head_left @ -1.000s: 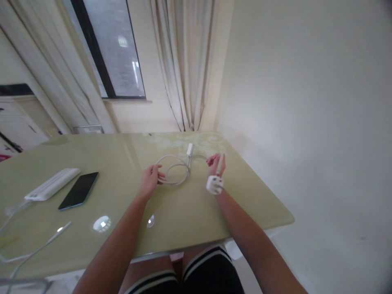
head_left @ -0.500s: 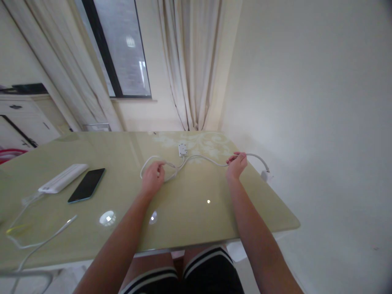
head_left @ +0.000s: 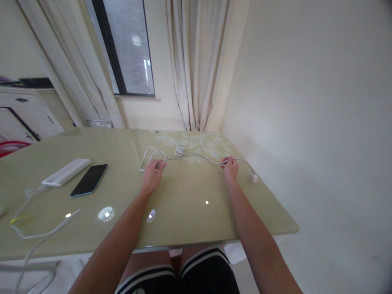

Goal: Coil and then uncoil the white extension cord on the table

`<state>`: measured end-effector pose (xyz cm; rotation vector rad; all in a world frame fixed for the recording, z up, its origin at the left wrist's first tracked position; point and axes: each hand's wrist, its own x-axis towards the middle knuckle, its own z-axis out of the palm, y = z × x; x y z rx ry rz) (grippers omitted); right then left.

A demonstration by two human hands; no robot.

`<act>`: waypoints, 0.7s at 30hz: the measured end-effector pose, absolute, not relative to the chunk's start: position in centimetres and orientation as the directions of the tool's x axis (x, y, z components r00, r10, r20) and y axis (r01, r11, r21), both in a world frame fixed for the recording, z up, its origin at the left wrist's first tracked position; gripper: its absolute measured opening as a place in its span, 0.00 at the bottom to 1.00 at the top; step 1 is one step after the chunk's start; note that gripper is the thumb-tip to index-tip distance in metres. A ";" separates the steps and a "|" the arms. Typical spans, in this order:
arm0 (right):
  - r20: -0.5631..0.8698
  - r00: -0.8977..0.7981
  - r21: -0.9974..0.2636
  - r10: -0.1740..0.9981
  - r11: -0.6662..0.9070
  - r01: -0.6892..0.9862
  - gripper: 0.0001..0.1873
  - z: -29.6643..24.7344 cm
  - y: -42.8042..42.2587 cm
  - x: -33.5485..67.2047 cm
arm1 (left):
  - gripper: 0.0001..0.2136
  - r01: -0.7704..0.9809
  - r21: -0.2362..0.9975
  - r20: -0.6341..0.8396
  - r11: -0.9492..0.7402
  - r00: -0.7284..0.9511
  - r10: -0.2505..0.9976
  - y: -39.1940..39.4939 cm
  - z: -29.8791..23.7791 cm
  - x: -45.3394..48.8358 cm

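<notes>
A white cable (head_left: 200,154) runs across the table between my two hands. My left hand (head_left: 153,173) is closed on its looped part, with loose coils spreading beyond the fingers. Further right, my right hand (head_left: 230,167) pinches the same cable. From there a short length leads to a small white plug (head_left: 253,177) near the table's right edge. Close to the cable's middle, a white block with dark markings (head_left: 179,150), resembling a plug or adapter, rests on the table; whether it is joined to this cable I cannot tell.
On the left of the glossy table (head_left: 183,212) lie a black phone (head_left: 89,180) and a white power strip or power bank (head_left: 66,172). Another white cable (head_left: 58,227) trails off the front left edge. A wall (head_left: 306,122) borders the right side.
My left hand has shifted slightly up, and the coils now spread beyond it. My right hand moved a little left, and the plug at the right came left onto the table. The view shifted slightly.
</notes>
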<state>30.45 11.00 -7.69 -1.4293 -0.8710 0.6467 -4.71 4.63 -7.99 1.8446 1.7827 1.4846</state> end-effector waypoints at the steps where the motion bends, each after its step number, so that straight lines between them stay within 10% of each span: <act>1: 0.101 0.528 -0.987 0.843 0.019 0.159 0.24 -7.8 10.9 30.3 | 0.14 0.618 0.740 0.509 -0.264 -0.258 0.821 4.7 -7.9 -4.8; 7: -0.007 0.300 -0.926 0.954 -0.120 0.359 0.22 -7.3 9.3 28.7 | 0.14 0.501 0.820 0.499 -0.277 -0.388 0.775 4.0 -7.0 -4.6; 10: 0.217 0.034 -0.835 0.976 0.168 0.523 0.21 -6.2 8.0 25.7 | 0.14 0.484 0.805 0.525 -0.342 -0.315 0.791 3.3 -6.4 -3.6; 14: 0.560 -0.414 -0.507 0.717 0.693 0.513 0.25 -4.2 7.4 20.2 | 0.16 0.417 0.823 0.525 -0.385 -0.300 0.797 2.4 -5.8 -2.1; 21: 0.423 -0.601 -0.418 0.679 0.734 0.535 0.11 0.5 9.3 16.3 | 0.21 0.341 0.834 0.547 -0.433 -0.417 0.726 2.2 -5.1 -3.9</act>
